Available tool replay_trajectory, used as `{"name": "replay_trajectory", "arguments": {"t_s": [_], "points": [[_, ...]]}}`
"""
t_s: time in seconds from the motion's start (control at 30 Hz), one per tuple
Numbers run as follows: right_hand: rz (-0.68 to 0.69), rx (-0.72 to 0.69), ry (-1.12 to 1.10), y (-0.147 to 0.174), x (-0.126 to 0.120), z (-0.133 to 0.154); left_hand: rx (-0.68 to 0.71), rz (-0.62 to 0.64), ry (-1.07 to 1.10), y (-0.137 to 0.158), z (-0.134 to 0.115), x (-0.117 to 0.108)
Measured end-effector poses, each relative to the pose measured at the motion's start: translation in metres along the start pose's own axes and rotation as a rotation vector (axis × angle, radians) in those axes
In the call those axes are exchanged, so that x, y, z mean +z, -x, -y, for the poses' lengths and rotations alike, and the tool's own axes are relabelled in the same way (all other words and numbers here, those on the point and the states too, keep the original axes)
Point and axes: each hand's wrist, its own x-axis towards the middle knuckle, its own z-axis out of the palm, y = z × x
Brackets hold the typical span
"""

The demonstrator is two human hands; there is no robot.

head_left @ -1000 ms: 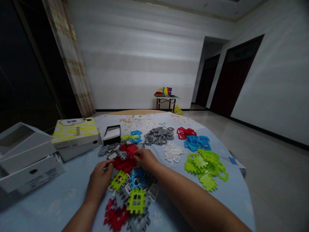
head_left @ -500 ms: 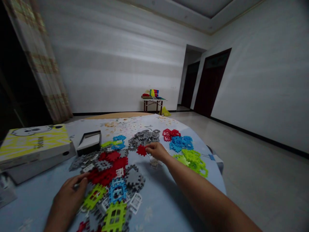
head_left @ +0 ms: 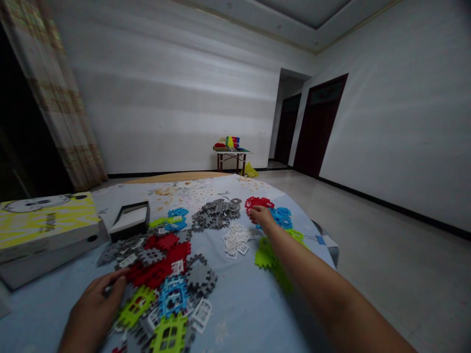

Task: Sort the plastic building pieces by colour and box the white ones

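Observation:
My right hand (head_left: 260, 214) reaches to the near edge of a pile of red interlocking building plates (head_left: 259, 201). Its fingers are curled; whether a plate is between them is hidden. My left hand (head_left: 96, 303) rests by a mixed heap, thumb and index finger apart, fingertips at the edge of red plates (head_left: 158, 269). In that heap lie a blue frame plate (head_left: 173, 296), lime green window plates (head_left: 137, 305), grey plates (head_left: 200, 274) and a white window insert (head_left: 202, 315).
Sorted piles lie farther out: grey plates (head_left: 217, 214), white window inserts (head_left: 236, 240), blue plates (head_left: 281, 217) and lime green plates (head_left: 270, 257). At left stand a yellow-and-white box (head_left: 51, 220) and a small black box (head_left: 130, 220). A floral tablecloth (head_left: 235, 299) covers the table.
My right hand has carried a red plate away from beside the grey pile, rightward to the red pile. The white inserts it covered now show. My left hand stays by the heap.

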Motion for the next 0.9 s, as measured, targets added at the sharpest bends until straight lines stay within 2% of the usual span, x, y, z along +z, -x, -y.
{"name": "replay_trajectory", "arguments": {"t_s": [0.1,0.27,0.33,0.43,0.57,0.63,0.73,0.9], "points": [[0.113,0.066,0.033,0.013,0.025,-0.008,0.020,-0.007,-0.005,0.002,0.000,0.000],[0.291,0.010,0.070,0.046,0.074,-0.007,0.055,-0.033,0.010,0.004,0.002,0.003],[0.370,-0.069,0.123,0.065,0.090,-0.002,0.069,-0.038,0.015,0.005,0.001,0.003],[0.517,-0.320,0.299,0.097,0.107,0.012,0.078,-0.050,0.030,0.007,-0.001,0.002],[0.755,-0.638,0.401,0.131,0.114,0.032,0.090,-0.065,0.035,0.009,-0.004,0.001],[0.831,-0.747,0.473,0.140,0.115,0.037,0.097,-0.064,0.036,0.009,-0.004,0.001],[0.855,-0.775,0.571,0.145,0.115,0.039,0.091,-0.052,0.037,0.009,-0.004,0.001],[0.785,-0.754,0.665,0.147,0.113,0.041,0.077,-0.035,0.019,0.007,-0.002,0.002]]}}
